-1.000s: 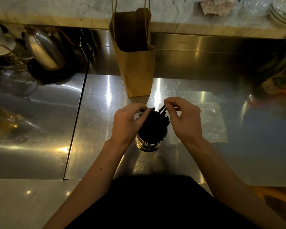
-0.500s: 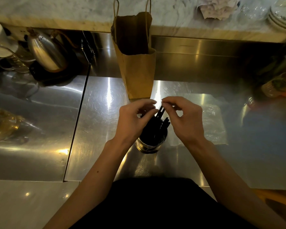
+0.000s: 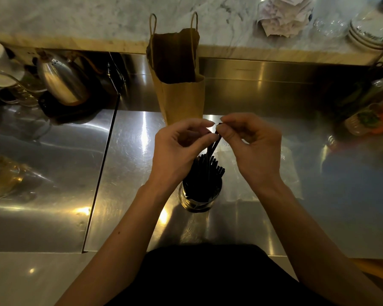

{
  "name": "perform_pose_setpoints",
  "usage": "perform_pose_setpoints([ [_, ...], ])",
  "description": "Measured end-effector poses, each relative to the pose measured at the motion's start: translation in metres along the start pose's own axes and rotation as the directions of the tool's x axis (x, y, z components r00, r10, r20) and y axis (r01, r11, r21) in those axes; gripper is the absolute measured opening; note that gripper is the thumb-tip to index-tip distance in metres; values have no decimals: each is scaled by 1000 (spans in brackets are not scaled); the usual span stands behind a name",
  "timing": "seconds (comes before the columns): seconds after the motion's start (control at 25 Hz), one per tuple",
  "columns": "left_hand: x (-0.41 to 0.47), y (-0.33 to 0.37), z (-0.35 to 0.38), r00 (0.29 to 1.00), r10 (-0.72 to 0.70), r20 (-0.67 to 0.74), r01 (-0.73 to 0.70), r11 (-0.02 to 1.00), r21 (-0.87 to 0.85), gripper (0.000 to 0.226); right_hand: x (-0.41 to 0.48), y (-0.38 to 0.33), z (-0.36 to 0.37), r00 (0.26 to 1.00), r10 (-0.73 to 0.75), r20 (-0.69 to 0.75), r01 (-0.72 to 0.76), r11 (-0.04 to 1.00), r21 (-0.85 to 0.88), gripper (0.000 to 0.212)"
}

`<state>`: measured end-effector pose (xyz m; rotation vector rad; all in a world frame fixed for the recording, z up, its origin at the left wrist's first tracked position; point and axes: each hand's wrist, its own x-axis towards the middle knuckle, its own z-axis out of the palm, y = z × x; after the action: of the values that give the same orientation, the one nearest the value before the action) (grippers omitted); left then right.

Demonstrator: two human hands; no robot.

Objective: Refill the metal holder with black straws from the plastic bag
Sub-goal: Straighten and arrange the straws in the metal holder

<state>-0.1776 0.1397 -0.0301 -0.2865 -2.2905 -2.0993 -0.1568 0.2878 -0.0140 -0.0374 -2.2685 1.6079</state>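
Observation:
A round metal holder (image 3: 198, 203) stands on the steel counter right in front of me, packed with black straws (image 3: 205, 177) that fan out above its rim. My left hand (image 3: 177, 151) and my right hand (image 3: 252, 146) meet above the holder. Both pinch the top ends of a few black straws (image 3: 213, 145) that stick up higher than the others. The clear plastic bag (image 3: 290, 168) lies flat on the counter to the right of the holder, partly behind my right hand.
An open brown paper bag (image 3: 181, 93) stands just behind my hands. A metal kettle (image 3: 61, 82) on a dark base sits at the back left. Glasses and stacked plates (image 3: 367, 29) are on the marble ledge. Bottles (image 3: 367, 120) stand at the right.
Both hands have risen from the tops of the packed straws, drawing a few straws upward out of the bunch. The holder has not moved.

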Motion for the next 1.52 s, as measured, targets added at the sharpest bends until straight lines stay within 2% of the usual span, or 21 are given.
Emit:
perform_pose_setpoints([
  [0.28, 2, 21, -4, 998, 1, 65, 4, 997, -77, 41, 10, -17, 2, 1000, 6, 20, -10, 974, 228, 12],
  [0.4, 3, 23, -5, 997, 29, 72, -24, 998, -59, 55, 12, -18, 1, 997, 57, 45, -68, 953, 296, 10],
  [0.52, 5, 21, -9, 998, 26, 59, -24, 999, -25, 54, 9, -12, 0, 993, 104, 50, -115, 937, 331, 14],
  [0.6, 6, 20, -11, 999, 21, 24, -21, 1000, -10, 50, 4, -8, -1, 987, 138, 79, -156, 938, 309, 18],
  [0.68, 8, 19, -11, 999, 27, -24, -27, 1000, -13, 45, -1, -3, -3, 963, 182, 199, -233, 932, 278, 21],
  [0.76, 9, 19, -11, 996, 33, -87, -34, 999, -16, 41, -7, -1, -3, 894, 228, 386, -333, 914, 231, 21],
  [0.84, 11, 18, -11, 988, 25, -152, -29, 999, -23, 37, -14, 3, -1, 834, 252, 490, -376, 910, 172, 19],
  [1.16, 10, 16, -12, 966, -6, -257, -19, 995, -95, 31, -14, 6, 0, 820, 258, 510, -370, 920, 130, 20],
  [1.52, 10, -12, -33, 877, -205, -435, 39, 932, -361, 14, 0, 6, -12, 824, 291, 487, -353, 935, 40, 17],
])
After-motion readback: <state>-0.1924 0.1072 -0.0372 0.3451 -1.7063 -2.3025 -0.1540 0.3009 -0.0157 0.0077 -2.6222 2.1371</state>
